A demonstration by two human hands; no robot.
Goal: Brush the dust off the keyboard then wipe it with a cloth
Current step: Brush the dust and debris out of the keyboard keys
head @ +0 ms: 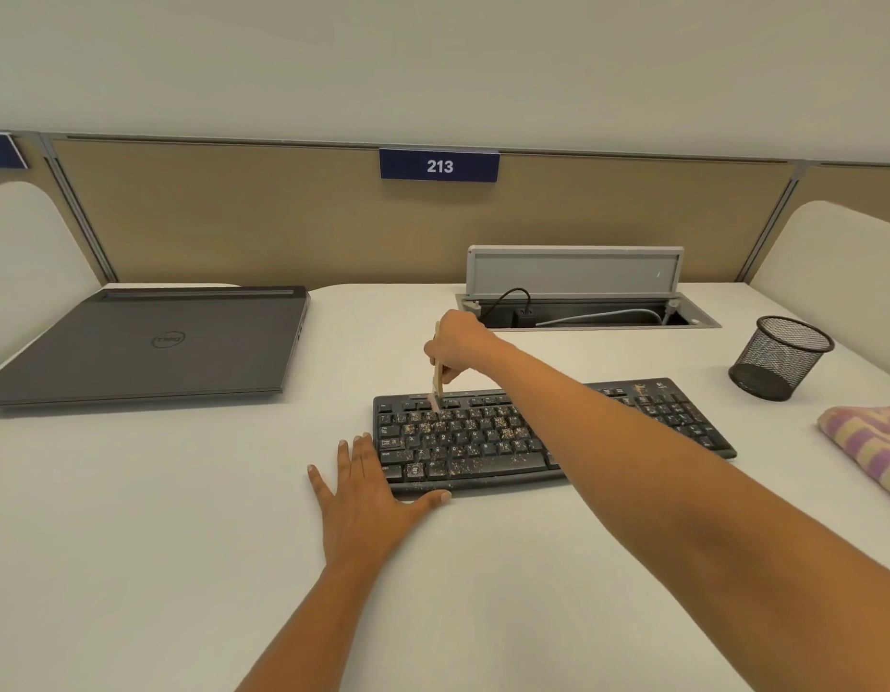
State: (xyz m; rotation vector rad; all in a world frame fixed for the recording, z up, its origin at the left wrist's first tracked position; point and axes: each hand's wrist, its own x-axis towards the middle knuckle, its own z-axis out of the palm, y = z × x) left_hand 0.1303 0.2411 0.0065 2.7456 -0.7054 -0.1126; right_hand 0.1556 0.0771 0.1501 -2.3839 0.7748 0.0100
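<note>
Gripping brush [439, 388], right hand [457, 348] reaches over keyboard [487, 454].

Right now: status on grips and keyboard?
Right grip holds brush, bristles on top rows. Left grip flat beside keyboard, thumb at its edge. Keys dusty; cloth aside.

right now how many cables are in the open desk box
2. A black cable loops to a plug at the left of the box; a grey cable runs to its right end. Others may hide below the rim.

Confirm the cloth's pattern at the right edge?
Purple and pale yellow stripes on the cloth, folded on the desk; seen in the head view.
</note>
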